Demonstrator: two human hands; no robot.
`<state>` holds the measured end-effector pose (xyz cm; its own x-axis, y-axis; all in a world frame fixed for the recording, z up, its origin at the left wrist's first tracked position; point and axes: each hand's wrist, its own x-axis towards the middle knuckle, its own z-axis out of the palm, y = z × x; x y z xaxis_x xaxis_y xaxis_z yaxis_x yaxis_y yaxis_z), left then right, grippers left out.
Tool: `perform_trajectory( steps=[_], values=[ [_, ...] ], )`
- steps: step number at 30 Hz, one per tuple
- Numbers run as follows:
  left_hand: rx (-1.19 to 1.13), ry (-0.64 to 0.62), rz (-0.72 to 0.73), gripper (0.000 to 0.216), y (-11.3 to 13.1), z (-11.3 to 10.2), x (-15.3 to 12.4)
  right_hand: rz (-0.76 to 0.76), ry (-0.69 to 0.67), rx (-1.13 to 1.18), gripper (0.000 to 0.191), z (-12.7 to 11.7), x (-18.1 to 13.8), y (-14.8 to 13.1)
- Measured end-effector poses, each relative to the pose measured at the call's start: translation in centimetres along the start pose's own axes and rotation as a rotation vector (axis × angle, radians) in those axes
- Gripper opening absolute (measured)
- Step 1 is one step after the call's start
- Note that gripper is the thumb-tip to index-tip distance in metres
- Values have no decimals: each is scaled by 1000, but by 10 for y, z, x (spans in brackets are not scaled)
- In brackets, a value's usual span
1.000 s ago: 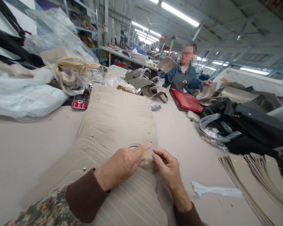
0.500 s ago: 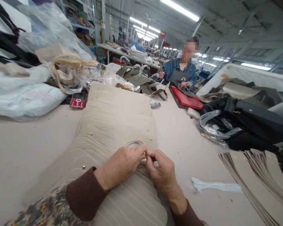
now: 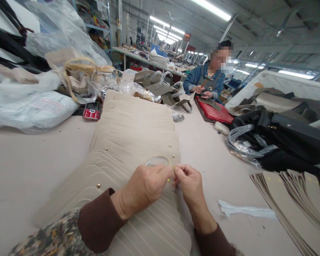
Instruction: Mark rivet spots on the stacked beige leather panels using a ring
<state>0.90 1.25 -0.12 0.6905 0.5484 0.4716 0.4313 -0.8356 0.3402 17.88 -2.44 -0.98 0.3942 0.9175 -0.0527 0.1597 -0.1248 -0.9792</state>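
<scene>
My left hand [image 3: 146, 185] is closed on a narrow roll of tape [image 3: 161, 157], a thin ring with a yellow edge whose top arc shows above the knuckles. Just to its right, my right hand [image 3: 190, 185] pinches thumb and finger together, with a speck of yellow at the tips; what exactly it grips is too small to make out. Both hands hover over a fanned stack of beige leather-like panels [image 3: 138, 122], which spreads toward me across the table. Small gold studs [image 3: 98, 185] dot some panels.
Beige strips [image 3: 278, 195] and a white strip [image 3: 248, 209] lie at right. Beyond are a black bag [image 3: 282, 137], a red pad [image 3: 216, 111] and a seated co-worker [image 3: 202, 80] holding a hammer. Plastic-wrapped goods [image 3: 29, 110] and a red phone [image 3: 91, 111] occupy the left.
My hands have drawn slightly apart at the fingertips, the right one moving a little right. Across the table, the co-worker's hammer has come down nearer the other hand.
</scene>
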Motion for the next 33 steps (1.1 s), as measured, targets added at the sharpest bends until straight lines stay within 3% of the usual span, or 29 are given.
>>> perform_trajectory(
  steps=[3, 8, 13, 18, 22, 29, 33],
  values=[
    [82, -85, -75, 19, -3, -2, 2, 90, 2, 12, 32, -14, 12, 11],
    [207, -278, -239, 15, -12, -6, 10, 80, -103, -29, 35, -20, 17, 22],
    [145, -362, -249, 16, -13, -5, 6, 133, -137, -32, 38, -23, 18, 21],
    [132, -378, -210, 17, -13, -4, 3, 214, -260, -104, 32, -31, 12, 19],
    [144, -411, -215, 18, -12, -6, 7, 143, -223, -239, 25, -27, 8, 20],
    [171, -404, -200, 18, -12, -4, 5, -149, -209, -630, 20, -15, 8, 12],
    [170, -393, -199, 18, -13, -3, 4, -152, -191, -689, 19, -20, 9, 13]
  ],
)
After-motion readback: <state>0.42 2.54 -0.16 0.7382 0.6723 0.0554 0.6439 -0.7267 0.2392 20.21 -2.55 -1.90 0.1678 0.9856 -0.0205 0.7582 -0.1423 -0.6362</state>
